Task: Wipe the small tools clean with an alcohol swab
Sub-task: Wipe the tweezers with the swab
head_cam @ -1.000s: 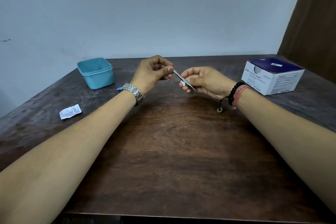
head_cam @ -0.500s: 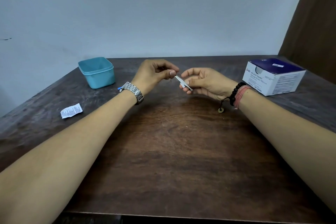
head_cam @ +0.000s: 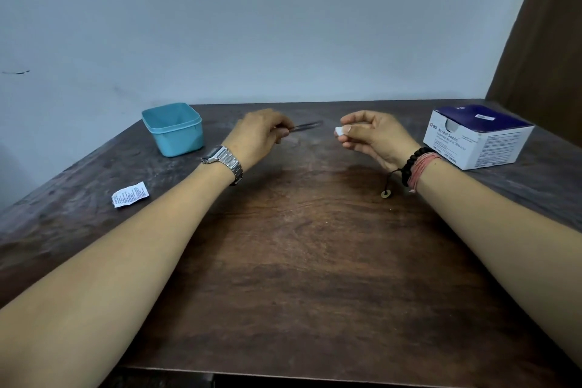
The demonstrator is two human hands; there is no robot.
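- Far left, on the dark worn wooden table [head_cam: 315,261]: a small torn white printed paper wrapper [head_cam: 130,194], lying flat, well apart from everything else.
- Behind and right of it, toward the pale wall: an open teal square plastic tub [head_cam: 172,129], upright; its contents cannot be made out from this angle.
- Left forearm comes in from the lower left; a silver metal link wristwatch [head_cam: 224,161] sits on the wrist.
- Left hand [head_cam: 258,135] is held above the table just right of the tub, fingers curled and pinching the near end of a thin grey metal tool [head_cam: 307,126].
- The tool looks like tweezers, though motion blur prevents certainty. It sticks out to the right, roughly level, its free tip pointing at the other hand.
- A clear gap separates the tool tip from the swab; the two are not touching.
- Right hand [head_cam: 374,135] hovers at the same height, thumb and curled fingers clamped on a small white folded alcohol swab [head_cam: 339,130], a corner of which shows at the fingertips.
- Right wrist carries a black bead bracelet [head_cam: 411,164] with a dangling cord and coin-like charm, beside a band of pink threads [head_cam: 422,168].
- Far right, near the table edge: a white and dark blue cardboard box [head_cam: 475,138] printed "Alcohol Swabs", its top front opening torn out.
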